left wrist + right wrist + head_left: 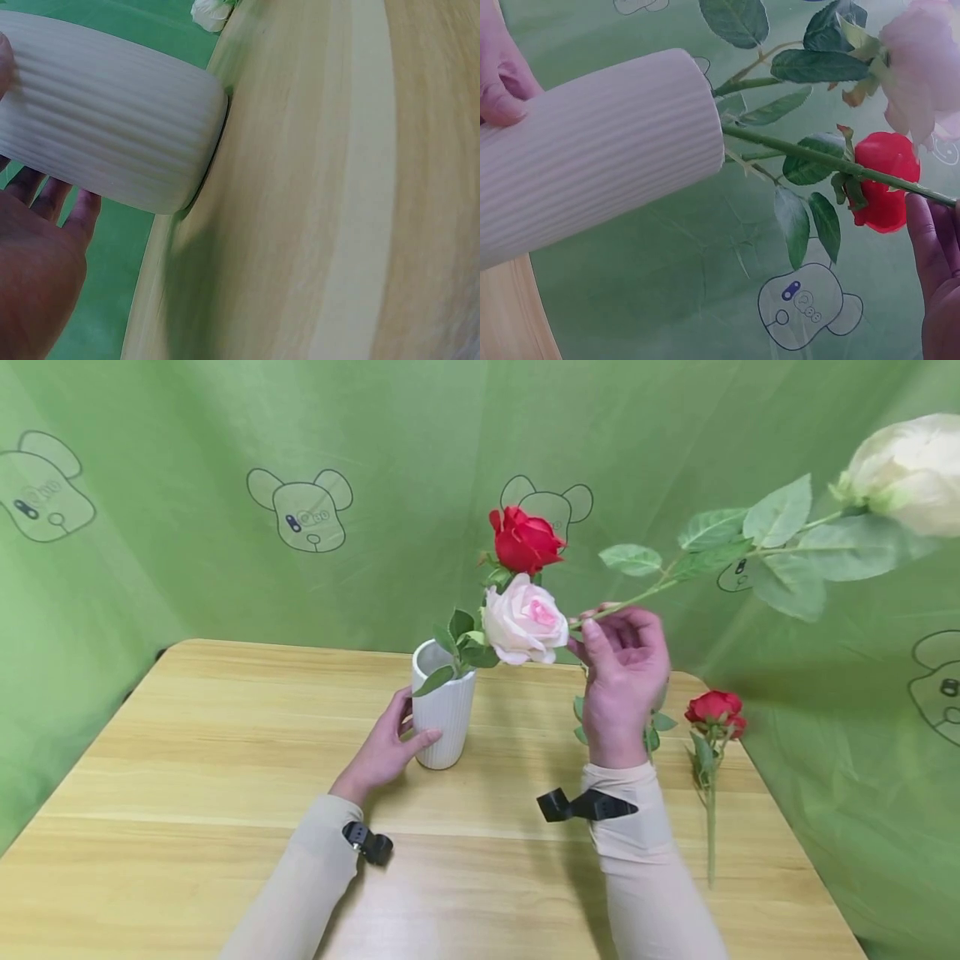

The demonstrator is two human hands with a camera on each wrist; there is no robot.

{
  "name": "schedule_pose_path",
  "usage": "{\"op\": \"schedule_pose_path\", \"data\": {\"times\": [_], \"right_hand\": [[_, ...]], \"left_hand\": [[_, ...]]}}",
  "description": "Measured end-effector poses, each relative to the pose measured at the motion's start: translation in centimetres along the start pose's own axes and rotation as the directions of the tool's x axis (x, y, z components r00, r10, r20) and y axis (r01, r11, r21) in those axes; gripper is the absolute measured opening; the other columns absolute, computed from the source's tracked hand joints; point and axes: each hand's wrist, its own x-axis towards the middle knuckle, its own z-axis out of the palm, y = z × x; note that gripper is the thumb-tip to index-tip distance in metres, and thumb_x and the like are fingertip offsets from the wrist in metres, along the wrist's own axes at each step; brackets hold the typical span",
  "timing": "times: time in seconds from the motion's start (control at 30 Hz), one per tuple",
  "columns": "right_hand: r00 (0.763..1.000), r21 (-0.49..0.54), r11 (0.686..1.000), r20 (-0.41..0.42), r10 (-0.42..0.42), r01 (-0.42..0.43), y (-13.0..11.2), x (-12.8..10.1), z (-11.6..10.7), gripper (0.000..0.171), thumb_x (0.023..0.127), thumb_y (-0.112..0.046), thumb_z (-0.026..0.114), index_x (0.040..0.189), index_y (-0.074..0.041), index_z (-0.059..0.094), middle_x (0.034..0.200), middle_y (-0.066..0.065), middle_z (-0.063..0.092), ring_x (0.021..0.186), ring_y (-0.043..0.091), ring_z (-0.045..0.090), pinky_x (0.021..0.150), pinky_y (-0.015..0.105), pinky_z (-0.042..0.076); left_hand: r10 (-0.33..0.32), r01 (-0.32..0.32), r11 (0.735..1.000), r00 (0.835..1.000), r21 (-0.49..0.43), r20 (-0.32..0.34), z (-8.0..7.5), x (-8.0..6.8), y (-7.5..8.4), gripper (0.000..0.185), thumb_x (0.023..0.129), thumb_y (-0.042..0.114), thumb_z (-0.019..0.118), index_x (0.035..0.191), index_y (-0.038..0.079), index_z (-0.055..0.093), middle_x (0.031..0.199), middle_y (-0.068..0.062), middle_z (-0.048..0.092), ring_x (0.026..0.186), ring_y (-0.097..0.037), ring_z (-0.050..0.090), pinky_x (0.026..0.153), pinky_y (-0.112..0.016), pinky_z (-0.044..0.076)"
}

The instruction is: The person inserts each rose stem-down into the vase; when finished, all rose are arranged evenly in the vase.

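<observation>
A white ribbed vase point(444, 718) stands on the table, gripped at its side by my left hand point(390, 745), thumb in front. Out of its mouth lean a red rose point(525, 540) and a pale pink rose point(527, 620). My right hand point(624, 672) pinches the stem of a white rose point(911, 477), whose bloom points up and right. In the right wrist view this green stem point(817, 157) runs from the fingertips to the vase's rim. The pink rose covers the stem's lower part in the head view.
Another red rose point(716, 714) lies at the table's right side, its stem toward me. Green leaves point(652, 737) of a further flower show behind my right wrist. A green curtain point(420, 435) with bear drawings hangs behind the wooden table point(225, 760).
</observation>
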Motion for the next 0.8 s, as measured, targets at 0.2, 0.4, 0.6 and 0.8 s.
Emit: {"op": "schedule_pose_path", "data": {"times": [0.2,0.4,0.6,0.8], "right_hand": [[1.000,-0.006,1.000,0.027,0.010,-0.010,0.6,-0.2,0.5,0.019,0.083,0.019,0.065,0.097,0.009,0.058,0.096,0.021,0.061,0.081,0.025,0.063,0.068,0.032,0.061],[0.999,-0.031,1.000,0.054,0.009,-0.008,1.4,-0.3,0.7,0.022,0.082,0.023,0.062,0.095,0.006,0.059,0.098,0.020,0.061,0.084,0.023,0.062,0.072,0.028,0.059],[0.997,-0.142,0.990,0.073,-0.013,0.024,2.1,-0.4,1.1,0.033,0.079,0.028,0.055,0.093,0.000,0.062,0.096,0.013,0.061,0.088,0.023,0.060,0.084,0.030,0.055],[0.998,-0.192,0.981,0.066,0.009,0.004,2.7,-0.8,1.1,0.039,0.079,0.029,0.052,0.093,-0.006,0.063,0.094,0.009,0.061,0.089,0.022,0.060,0.087,0.030,0.055]], "left_hand": [[-0.009,0.009,1.000,1.000,0.000,-0.002,0.0,0.1,-0.3,0.072,0.090,0.006,0.070,0.150,0.003,0.029,0.146,-0.024,0.040,0.135,-0.035,0.037,0.114,-0.046,0.030],[-0.010,0.011,1.000,1.000,-0.011,0.005,0.0,0.3,-0.4,0.074,0.091,0.005,0.069,0.151,0.002,0.026,0.146,-0.025,0.037,0.136,-0.037,0.035,0.114,-0.047,0.029],[-0.010,0.010,1.000,1.000,-0.004,0.001,-0.1,0.1,-0.2,0.071,0.090,0.007,0.071,0.148,0.004,0.031,0.144,-0.022,0.041,0.134,-0.034,0.038,0.113,-0.046,0.032],[-0.002,0.002,1.000,1.000,-0.012,-0.002,-0.1,0.1,-0.3,0.071,0.089,0.008,0.072,0.148,0.004,0.031,0.144,-0.022,0.042,0.134,-0.034,0.039,0.113,-0.046,0.032]]}}
